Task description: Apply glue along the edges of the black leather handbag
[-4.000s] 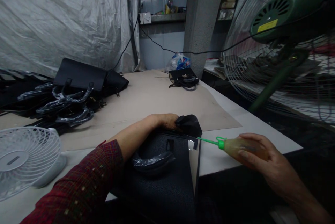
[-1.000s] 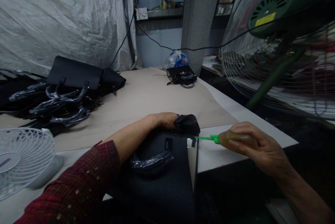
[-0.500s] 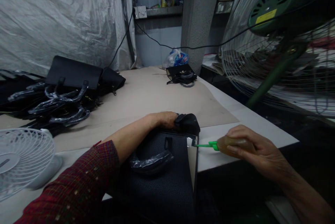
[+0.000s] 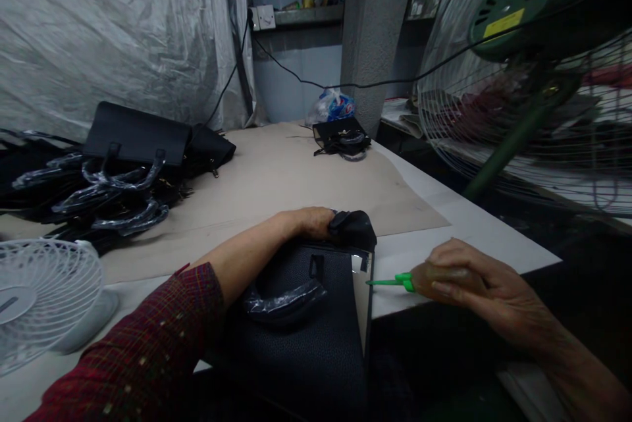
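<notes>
Head view: the right hand (image 4: 474,290) is clenched around a small amber squeeze bottle (image 4: 437,279). Its green nozzle (image 4: 390,282) points away from the grip, and the tip sits at or just short of the pale side edge (image 4: 363,307) of the black handbag (image 4: 306,349). The left hand (image 4: 311,221) is closed over the bag's folded top corner on the far side from the bottle, pinning it to the table (image 4: 444,237). The bag lies flat between the two grips, with its plastic-wrapped handle (image 4: 284,300) just below the left wrist.

The work in hand looks like laying liquid from the bottle along that open side edge. Carrying on down the edge would call for a light, even squeeze, the tip kept on the seam, and the left hand's hold kept firm. A white desk fan (image 4: 39,297) and a heap of black bags (image 4: 113,165) lie well beyond the left arm.
</notes>
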`<state>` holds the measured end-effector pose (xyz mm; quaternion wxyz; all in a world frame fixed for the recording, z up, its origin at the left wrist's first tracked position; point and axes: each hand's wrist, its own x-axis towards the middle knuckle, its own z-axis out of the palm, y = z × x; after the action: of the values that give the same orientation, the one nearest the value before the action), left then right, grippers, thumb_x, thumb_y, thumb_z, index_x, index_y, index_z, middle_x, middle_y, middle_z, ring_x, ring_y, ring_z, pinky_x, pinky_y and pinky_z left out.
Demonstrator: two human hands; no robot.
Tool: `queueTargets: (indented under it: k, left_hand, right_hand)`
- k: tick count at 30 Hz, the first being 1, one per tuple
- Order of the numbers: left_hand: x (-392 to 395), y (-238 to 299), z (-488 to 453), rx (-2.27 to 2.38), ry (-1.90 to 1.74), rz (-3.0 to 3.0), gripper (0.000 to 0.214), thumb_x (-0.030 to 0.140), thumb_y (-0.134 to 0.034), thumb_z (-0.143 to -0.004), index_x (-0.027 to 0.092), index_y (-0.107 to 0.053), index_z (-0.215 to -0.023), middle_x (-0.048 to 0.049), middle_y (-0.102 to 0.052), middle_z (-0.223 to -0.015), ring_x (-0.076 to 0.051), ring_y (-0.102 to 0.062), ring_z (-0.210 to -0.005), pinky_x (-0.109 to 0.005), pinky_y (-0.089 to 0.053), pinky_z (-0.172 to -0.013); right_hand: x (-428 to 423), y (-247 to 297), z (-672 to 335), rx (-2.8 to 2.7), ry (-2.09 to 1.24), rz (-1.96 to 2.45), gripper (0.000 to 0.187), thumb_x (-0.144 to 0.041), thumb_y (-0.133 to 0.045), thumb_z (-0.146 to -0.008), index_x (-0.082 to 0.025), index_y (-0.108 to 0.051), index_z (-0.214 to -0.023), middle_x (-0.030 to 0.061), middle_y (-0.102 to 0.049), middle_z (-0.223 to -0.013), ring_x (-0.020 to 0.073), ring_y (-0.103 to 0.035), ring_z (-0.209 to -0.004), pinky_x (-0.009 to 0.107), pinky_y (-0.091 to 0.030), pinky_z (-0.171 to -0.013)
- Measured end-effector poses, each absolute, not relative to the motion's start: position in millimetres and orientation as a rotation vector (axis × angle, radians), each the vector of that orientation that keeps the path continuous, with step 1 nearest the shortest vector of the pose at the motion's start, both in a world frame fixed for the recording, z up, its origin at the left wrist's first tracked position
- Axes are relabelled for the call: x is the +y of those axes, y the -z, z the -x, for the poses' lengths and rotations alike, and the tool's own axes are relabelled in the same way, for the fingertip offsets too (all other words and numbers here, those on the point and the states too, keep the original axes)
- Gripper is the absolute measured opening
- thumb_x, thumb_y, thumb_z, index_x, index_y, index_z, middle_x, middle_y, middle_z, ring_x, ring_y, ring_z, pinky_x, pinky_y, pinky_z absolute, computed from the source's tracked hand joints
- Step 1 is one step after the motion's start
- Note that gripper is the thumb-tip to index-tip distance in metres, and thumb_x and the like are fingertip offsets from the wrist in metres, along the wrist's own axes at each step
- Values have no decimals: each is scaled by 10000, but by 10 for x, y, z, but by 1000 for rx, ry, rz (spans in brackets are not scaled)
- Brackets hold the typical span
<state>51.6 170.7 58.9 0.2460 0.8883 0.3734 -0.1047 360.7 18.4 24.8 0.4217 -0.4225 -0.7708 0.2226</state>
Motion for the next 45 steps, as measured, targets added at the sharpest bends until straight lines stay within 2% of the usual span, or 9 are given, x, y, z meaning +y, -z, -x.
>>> queueTargets:
  k: [8, 14, 21, 25, 30, 36, 39, 45]
  left_hand:
    - [1728, -561, -514, 977, 262, -2422, 134, 262, -739, -933, 177, -753, -1036, -19, -758, -1027, -196, -667, -964, -245, -502, -847]
    - [1734, -558, -510, 977, 268, -2394, 179, 275, -739, -948, 167, -751, -1090, -56, -758, -1118, -214, -674, -1005, -265, -499, -861]
    - [1707, -593, -518, 995, 262, -2385, 192, 298, -727, -956, 168, -758, -1093, -68, -756, -1126, -217, -669, -976, -276, -494, -857]
    - [1708, -585, -514, 990, 254, -2385, 155, 255, -734, -939, 165, -759, -1061, -46, -760, -1056, -209, -672, -959, -263, -493, -836]
    - [1719, -547, -511, 1005, 238, -2386, 195, 307, -737, -939, 168, -760, -1074, -47, -753, -1061, -210, -662, -941, -275, -494, -852]
    - [1743, -527, -502, 1047, 247, -2371, 167, 297, -734, -900, 165, -763, -998, -30, -737, -914, -204, -645, -878, -282, -495, -847]
    - [1748, -529, -496, 1037, 232, -2367, 171, 306, -730, -893, 167, -764, -987, -30, -732, -900, -205, -643, -876, -282, -495, -849]
    - [1761, -522, -478, 1006, 199, -2339, 175, 308, -737, -869, 181, -765, -987, -18, -729, -885, -210, -637, -883, -290, -494, -864]
  right_hand:
    - [111, -261, -3599, -1970, -586, 997, 96, -366, -731, -965, -342, -707, -1055, 24, -689, -996, 259, -680, -945, 370, -572, -769]
    - [14, -212, -3582, -1978, -631, 974, 105, -346, -717, -989, -335, -696, -1091, 43, -679, -1018, 263, -679, -965, 378, -581, -760]
    - [-34, -123, -3616, -1945, -581, 990, 162, -276, -720, -977, -323, -676, -1125, 40, -660, -1061, 248, -660, -993, 372, -571, -805]
    - [-78, -119, -3598, -1941, -616, 963, 152, -266, -714, -988, -319, -671, -1124, 38, -659, -1058, 242, -661, -998, 357, -572, -804]
    - [-194, -133, -3530, -1974, -626, 942, 122, -312, -679, -1027, -325, -660, -1147, 38, -665, -1059, 226, -673, -985, 331, -583, -798]
    - [-306, -95, -3511, -1914, -573, 942, 182, -242, -718, -985, -305, -667, -1149, 43, -670, -1071, 217, -682, -973, 301, -591, -776]
    - [-331, -69, -3526, -1962, -678, 914, 200, -216, -704, -989, -304, -668, -1165, 42, -669, -1084, 217, -682, -975, 311, -590, -785]
    - [-353, -59, -3511, -1903, -581, 950, 167, -252, -722, -1001, -291, -666, -1154, 42, -661, -1104, 199, -670, -1011, 276, -578, -830]
